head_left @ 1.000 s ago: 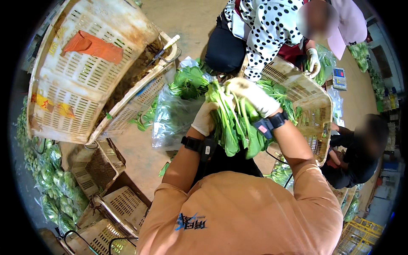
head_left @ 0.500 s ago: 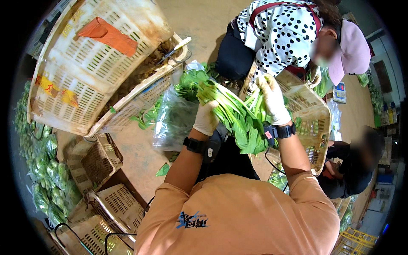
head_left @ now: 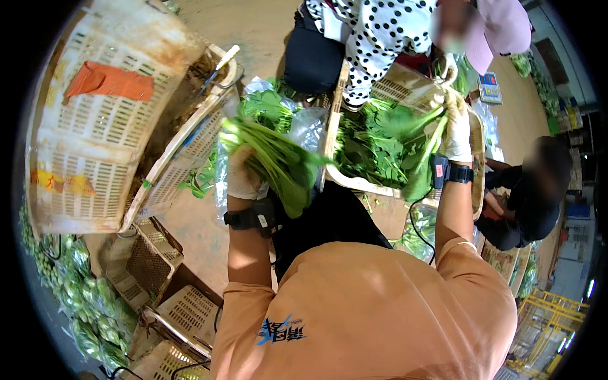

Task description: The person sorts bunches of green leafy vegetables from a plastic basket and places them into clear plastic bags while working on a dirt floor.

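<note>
My left hand, in a pale glove, grips a bunch of leafy greens by the stalks, leaves hanging toward me. My right hand, also gloved, holds a second, smaller bunch of greens out to the right over a cream plastic crate full of loose greens. Both wrists carry black bands. A clear plastic bag lies beside the crate, under the left bunch.
A person in a dotted top crouches behind the crate; another in black sits at right. Large stacked crates stand at left, smaller ones below. Bagged greens line the left edge. A scale sits at far right.
The single bunch held between both hands has been split. My left hand moved left with one part, my right hand moved right and up with the other.
</note>
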`<control>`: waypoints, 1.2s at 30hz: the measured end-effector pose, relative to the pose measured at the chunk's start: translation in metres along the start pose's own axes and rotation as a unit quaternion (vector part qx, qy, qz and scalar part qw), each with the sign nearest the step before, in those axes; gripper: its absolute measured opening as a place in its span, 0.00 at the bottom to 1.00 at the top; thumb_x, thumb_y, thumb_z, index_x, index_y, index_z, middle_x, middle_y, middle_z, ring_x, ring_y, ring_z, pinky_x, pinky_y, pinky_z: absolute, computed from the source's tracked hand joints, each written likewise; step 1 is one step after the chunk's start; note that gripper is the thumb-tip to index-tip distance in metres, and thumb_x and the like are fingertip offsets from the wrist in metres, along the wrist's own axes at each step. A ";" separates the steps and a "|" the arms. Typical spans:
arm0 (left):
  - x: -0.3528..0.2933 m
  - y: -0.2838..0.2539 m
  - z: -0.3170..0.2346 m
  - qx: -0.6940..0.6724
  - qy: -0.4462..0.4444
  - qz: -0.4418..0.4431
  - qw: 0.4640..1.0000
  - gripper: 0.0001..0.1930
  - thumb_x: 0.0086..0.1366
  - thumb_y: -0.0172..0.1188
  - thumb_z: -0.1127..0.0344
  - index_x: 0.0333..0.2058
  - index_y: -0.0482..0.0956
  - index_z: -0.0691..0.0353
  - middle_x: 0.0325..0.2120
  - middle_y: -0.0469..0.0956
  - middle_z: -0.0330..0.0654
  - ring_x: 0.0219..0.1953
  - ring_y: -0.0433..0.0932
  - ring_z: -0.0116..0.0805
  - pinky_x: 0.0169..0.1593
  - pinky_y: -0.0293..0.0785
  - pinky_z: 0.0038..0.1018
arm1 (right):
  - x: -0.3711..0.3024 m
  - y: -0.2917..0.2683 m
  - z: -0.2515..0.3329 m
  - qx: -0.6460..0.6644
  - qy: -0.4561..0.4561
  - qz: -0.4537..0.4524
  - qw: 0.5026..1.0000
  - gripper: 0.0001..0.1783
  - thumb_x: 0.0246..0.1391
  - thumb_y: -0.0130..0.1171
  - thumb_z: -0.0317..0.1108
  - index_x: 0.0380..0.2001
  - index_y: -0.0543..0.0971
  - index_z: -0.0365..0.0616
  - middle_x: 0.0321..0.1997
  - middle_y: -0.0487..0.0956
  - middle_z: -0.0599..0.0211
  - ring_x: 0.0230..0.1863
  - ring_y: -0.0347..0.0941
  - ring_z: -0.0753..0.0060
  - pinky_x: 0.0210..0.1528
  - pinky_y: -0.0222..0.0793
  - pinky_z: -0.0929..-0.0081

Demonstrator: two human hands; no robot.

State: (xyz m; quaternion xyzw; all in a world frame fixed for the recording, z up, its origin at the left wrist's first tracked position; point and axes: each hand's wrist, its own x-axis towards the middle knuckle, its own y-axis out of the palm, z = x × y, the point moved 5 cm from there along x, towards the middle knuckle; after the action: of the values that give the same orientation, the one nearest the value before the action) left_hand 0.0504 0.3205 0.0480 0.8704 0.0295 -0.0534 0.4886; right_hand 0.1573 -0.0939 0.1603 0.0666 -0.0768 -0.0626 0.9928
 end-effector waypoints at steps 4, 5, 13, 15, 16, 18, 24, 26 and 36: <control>-0.006 0.042 0.043 0.089 -0.077 -0.007 0.993 0.22 0.53 0.56 0.75 0.49 0.67 0.63 0.39 0.74 0.42 0.40 0.75 0.37 0.45 0.73 0.31 | -0.040 0.080 -0.006 -0.230 0.050 0.172 0.957 0.17 0.54 0.58 0.44 0.45 0.75 0.49 0.28 0.74 0.76 0.26 0.67 0.85 0.31 0.65 0.85; -0.005 0.043 0.055 0.103 -0.093 0.000 0.990 0.22 0.53 0.57 0.75 0.49 0.67 0.62 0.38 0.74 0.41 0.40 0.74 0.36 0.45 0.72 0.29 | -0.054 0.107 -0.008 -0.252 0.064 0.226 0.939 0.18 0.51 0.61 0.43 0.44 0.76 0.48 0.31 0.75 0.75 0.29 0.68 0.85 0.33 0.67 0.83; -0.012 0.041 0.065 0.104 -0.156 0.075 0.979 0.21 0.53 0.55 0.75 0.48 0.68 0.64 0.38 0.74 0.41 0.38 0.75 0.33 0.43 0.74 0.28 | -0.047 0.209 -0.027 -0.289 -0.081 0.469 0.831 0.10 0.51 0.58 0.35 0.37 0.77 0.43 0.29 0.79 0.68 0.27 0.73 0.81 0.34 0.69 0.80; -0.016 0.039 0.060 0.073 -0.145 0.080 0.983 0.21 0.53 0.55 0.74 0.49 0.67 0.64 0.38 0.74 0.42 0.38 0.76 0.34 0.44 0.74 0.30 | -0.023 0.212 -0.032 -0.185 0.047 0.382 0.904 0.14 0.55 0.56 0.36 0.42 0.76 0.40 0.38 0.77 0.68 0.34 0.71 0.85 0.37 0.69 0.83; -0.017 0.039 0.057 0.053 -0.136 0.065 0.987 0.22 0.53 0.55 0.73 0.49 0.67 0.64 0.38 0.74 0.42 0.39 0.76 0.35 0.44 0.75 0.30 | -0.008 0.209 -0.030 -0.232 -0.002 0.313 0.921 0.17 0.56 0.56 0.36 0.47 0.75 0.40 0.40 0.76 0.68 0.37 0.71 0.83 0.40 0.69 0.82; -0.015 0.035 0.053 0.040 -0.102 0.042 0.993 0.22 0.53 0.56 0.71 0.49 0.66 0.64 0.38 0.74 0.43 0.40 0.76 0.37 0.44 0.75 0.32 | 0.001 0.219 -0.022 -0.344 -0.173 0.271 0.882 0.21 0.53 0.60 0.37 0.49 0.74 0.41 0.37 0.76 0.70 0.39 0.70 0.82 0.43 0.67 0.82; -0.010 0.033 0.055 0.004 -0.114 0.053 0.992 0.22 0.54 0.54 0.71 0.50 0.65 0.64 0.39 0.74 0.45 0.39 0.77 0.39 0.44 0.76 0.35 | -0.067 0.222 -0.054 -0.123 0.169 0.520 0.828 0.19 0.51 0.62 0.36 0.45 0.74 0.41 0.31 0.75 0.74 0.30 0.69 0.83 0.32 0.67 0.86; -0.006 0.029 0.061 -0.048 -0.105 0.071 0.991 0.21 0.53 0.55 0.72 0.48 0.67 0.63 0.38 0.75 0.46 0.39 0.77 0.40 0.46 0.76 0.36 | -0.053 0.204 -0.053 -0.077 0.135 0.461 0.874 0.16 0.56 0.54 0.34 0.46 0.73 0.38 0.37 0.76 0.69 0.33 0.70 0.82 0.35 0.69 0.85; -0.011 -0.046 -0.014 0.028 0.048 -0.091 0.994 0.24 0.60 0.54 0.60 0.52 0.66 0.66 0.34 0.75 0.43 0.38 0.75 0.35 0.45 0.73 0.32 | -0.008 0.103 -0.056 0.049 0.131 0.258 0.956 0.20 0.58 0.54 0.37 0.50 0.71 0.37 0.33 0.76 0.70 0.26 0.69 0.87 0.29 0.67 0.89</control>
State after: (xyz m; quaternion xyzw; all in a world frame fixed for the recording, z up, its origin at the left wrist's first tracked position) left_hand 0.0352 0.3567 0.0175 0.8788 0.1308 -0.0566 0.4554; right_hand 0.1704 0.0156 0.1193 0.1004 0.0364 0.2088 0.9721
